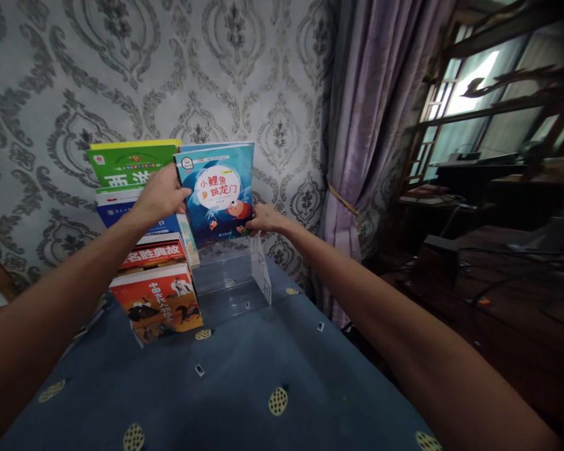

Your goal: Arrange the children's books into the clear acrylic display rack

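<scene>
A blue picture book [219, 210] with a red fish on its cover stands upright between my hands. My left hand [162, 195] grips its left edge, thumb on the cover. At its lower right corner, my right hand [266, 219] pinches the edge. Another light blue book edge shows just behind it. Below is a clear plastic tiered rack [230, 294], its right-hand tiers bare. The rack's left side bears a green book [122, 163], a dark blue book [115, 216], a red book [164, 252] and an orange book [162, 304], one tier in front of another.
The rack rests on a table with a blue pineapple-print cloth [235, 388], against a grey patterned wall [282, 94]. A purple curtain [366, 113] hangs to the right. Beyond it are wooden shelving [479, 116] and dark cables [498, 269].
</scene>
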### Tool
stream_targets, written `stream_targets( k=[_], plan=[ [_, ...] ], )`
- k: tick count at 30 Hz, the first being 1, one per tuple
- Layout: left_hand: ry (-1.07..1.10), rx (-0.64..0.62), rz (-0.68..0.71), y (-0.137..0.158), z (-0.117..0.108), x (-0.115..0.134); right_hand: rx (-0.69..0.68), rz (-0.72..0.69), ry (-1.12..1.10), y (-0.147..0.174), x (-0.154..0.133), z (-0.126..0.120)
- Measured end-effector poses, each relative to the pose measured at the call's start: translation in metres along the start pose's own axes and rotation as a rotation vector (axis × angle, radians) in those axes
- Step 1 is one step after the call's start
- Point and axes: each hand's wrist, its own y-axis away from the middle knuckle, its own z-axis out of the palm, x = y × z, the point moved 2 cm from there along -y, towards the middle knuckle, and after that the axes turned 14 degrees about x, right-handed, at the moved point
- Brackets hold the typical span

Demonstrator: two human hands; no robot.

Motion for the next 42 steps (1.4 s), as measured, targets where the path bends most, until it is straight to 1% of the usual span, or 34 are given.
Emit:
stream_targets(
  k=[3, 7, 9, 15, 19, 24, 28, 31, 35, 38, 42],
  plan=[
    [0.020, 0.022, 0.020, 0.002, 0.008, -0.010, 0.015, -0.030, -0.018, 0.002, 0.000, -0.002],
    [-0.065, 0.077, 0.184, 0.003, 0.014, -0.015, 0.016, -0.059, -0.065, 0.005, 0.004, -0.005],
    [-0.119, 0.087, 0.224, 0.004, 0.013, -0.014, 0.015, -0.065, -0.080, 0.004, 0.006, -0.006],
    [-0.292, 0.051, 0.282, 0.006, 0.006, -0.007, 0.021, -0.099, -0.091, 0.005, 0.008, -0.006],
    [-0.452, 0.079, 0.317, 0.006, 0.001, 0.000, 0.072, -0.139, -0.057, 0.008, 0.010, -0.001],
    [-0.568, 0.090, 0.291, 0.004, -0.007, 0.017, 0.165, -0.190, 0.015, 0.007, 0.012, -0.002],
    [-0.630, 0.137, 0.381, 0.000, -0.008, 0.025, 0.233, -0.221, 0.067, 0.008, 0.013, -0.011],
    [-0.698, 0.156, 0.448, -0.001, -0.005, 0.024, 0.249, -0.241, 0.112, 0.011, 0.014, -0.013],
    [-0.734, 0.121, 0.480, 0.001, 0.001, 0.018, 0.300, -0.250, 0.176, 0.013, 0.015, -0.008],
    [-0.760, 0.111, 0.510, 0.001, 0.001, 0.016, 0.338, -0.247, 0.218, 0.012, 0.015, -0.005],
    [-0.739, 0.093, 0.536, 0.001, -0.001, 0.013, 0.380, -0.246, 0.242, 0.012, 0.016, -0.001]
  ],
)
